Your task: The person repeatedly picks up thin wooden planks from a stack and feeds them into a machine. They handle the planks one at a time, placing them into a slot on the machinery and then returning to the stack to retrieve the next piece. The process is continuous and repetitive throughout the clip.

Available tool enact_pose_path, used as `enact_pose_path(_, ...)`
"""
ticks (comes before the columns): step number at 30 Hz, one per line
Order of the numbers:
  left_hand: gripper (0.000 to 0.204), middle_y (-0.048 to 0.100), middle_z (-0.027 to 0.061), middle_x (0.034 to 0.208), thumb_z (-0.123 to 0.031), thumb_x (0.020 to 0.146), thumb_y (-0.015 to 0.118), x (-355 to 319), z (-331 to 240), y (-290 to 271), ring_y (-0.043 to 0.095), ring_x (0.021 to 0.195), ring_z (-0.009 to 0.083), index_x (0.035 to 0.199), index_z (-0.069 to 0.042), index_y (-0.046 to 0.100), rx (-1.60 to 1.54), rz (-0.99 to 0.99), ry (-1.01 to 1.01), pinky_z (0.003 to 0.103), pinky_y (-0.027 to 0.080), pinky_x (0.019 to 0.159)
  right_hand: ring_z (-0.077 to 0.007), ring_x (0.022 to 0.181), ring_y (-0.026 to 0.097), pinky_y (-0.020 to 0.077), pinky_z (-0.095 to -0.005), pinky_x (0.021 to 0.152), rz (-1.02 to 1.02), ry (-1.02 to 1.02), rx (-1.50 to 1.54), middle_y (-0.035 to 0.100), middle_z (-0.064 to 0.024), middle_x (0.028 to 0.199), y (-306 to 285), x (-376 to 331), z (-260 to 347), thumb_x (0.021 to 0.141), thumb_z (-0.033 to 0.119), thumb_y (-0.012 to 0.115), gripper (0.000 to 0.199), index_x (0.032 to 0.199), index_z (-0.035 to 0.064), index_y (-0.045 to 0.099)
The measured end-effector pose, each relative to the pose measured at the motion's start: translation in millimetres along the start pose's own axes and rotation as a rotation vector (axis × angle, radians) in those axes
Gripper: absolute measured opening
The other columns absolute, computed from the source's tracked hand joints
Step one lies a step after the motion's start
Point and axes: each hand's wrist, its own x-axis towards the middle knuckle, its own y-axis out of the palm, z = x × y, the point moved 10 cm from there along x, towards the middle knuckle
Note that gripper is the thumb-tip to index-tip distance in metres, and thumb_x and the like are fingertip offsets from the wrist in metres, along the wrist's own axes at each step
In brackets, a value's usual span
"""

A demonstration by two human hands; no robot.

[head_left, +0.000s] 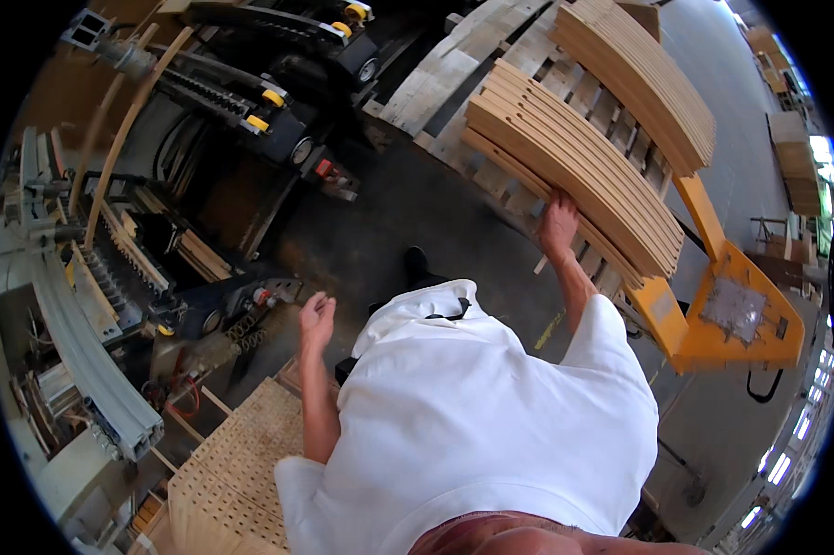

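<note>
Workshop floor, dark concrete, machinery on the person's left, pallets ahead. Nearest: perforated wooden panel (241, 462) lying flat by the left elbow, probably a staging surface. Left hand (316, 316) hangs free over the floor, fingers loosely curled, holding nothing; looks like it's just balancing the reach. Right hand (557, 222) is stretched forward, fingers spread onto the near end of the stack of curved wooden slats (574, 176); can't tell whether it has one slat pinched or only rests on the end. Slats: pale, laminated, bowed, all nested the same way so the curves sit tight. Stack sits on a pallet (528, 55) carried by the yellow pallet jack (731, 314), presumably for moving. Second matching stack (639, 74) sits further back.
</note>
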Motion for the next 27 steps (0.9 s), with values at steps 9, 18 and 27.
enact_pose_path(9, 0.044, 0.07, 0.018, 0.112, -0.025, 0.086, 0.073, 59.5, -65.2, -28.7, 0.07, 0.099, 0.0243, 0.122, -0.001, 0.064, 0.136, 0.034, 0.062, 0.036, 0.055, 0.086, -0.0409, 0.108, 0.054, 0.0462, -0.0499, 0.089, 0.051, -0.114, 0.149, 0.059, -0.0181, 0.114, 7.7, -5.0, -2.1, 0.086, 0.011, 0.062, 0.036, 0.122, 0.0096, 0.058)
enact_pose_path(18, 0.045, 0.056, 0.0218, 0.133, -0.027, 0.088, 0.066, 226.9, -165.1, -284.7, 0.051, 0.123, 0.0396, 0.125, 0.0, 0.061, 0.432, -0.581, 0.47, 0.045, 0.04, 0.107, -0.0372, 0.105, 0.055, 0.0463, -0.0462, 0.088, 0.133, -0.268, 0.415, 0.059, -0.0166, 0.112, -105.9, 50.0, 164.5, 0.085, 0.003, 0.066, 0.044, 0.128, 0.0049, 0.058)
enact_pose_path(27, 0.069, 0.028, 0.0157, 0.154, -0.034, 0.094, 0.064, 383.1, -248.4, -484.1, 0.019, 0.146, 0.0395, 0.151, -0.011, 0.032, 0.839, -0.721, 0.211, 0.055, 0.017, 0.118, -0.0378, 0.098, 0.057, 0.047, -0.0459, 0.086, 0.231, -0.469, 0.587, 0.059, -0.0175, 0.11, -189.8, 125.8, 413.1, 0.086, -0.006, 0.061, 0.053, 0.137, 0.0054, 0.053)
